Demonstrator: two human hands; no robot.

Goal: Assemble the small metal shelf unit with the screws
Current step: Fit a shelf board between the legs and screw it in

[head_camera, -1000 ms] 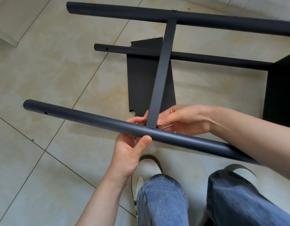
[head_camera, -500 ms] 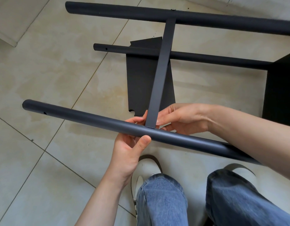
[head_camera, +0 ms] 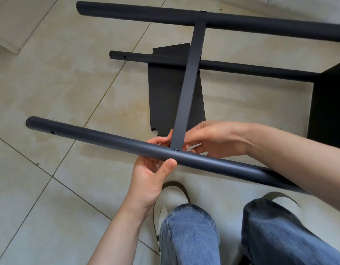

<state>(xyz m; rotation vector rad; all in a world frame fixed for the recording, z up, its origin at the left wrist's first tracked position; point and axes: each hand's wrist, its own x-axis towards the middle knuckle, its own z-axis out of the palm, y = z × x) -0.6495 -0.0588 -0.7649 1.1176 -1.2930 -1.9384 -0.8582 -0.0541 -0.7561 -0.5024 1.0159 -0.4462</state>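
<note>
Over beige floor tiles (head_camera: 50, 83), our left hand (head_camera: 152, 180) gripped the matte-black near tube (head_camera: 100, 139), lying left-right; our right hand (head_camera: 213, 140) pinched its crossbar (head_camera: 190, 83).

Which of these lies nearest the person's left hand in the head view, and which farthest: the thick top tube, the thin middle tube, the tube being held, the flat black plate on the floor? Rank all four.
From the left hand:
1. Held tube, in its grip, nearest.
2. Flat black plate, on the floor just beyond.
3. Thin middle tube, farther back.
4. Thick top tube, at the frame's top, farthest.
</note>
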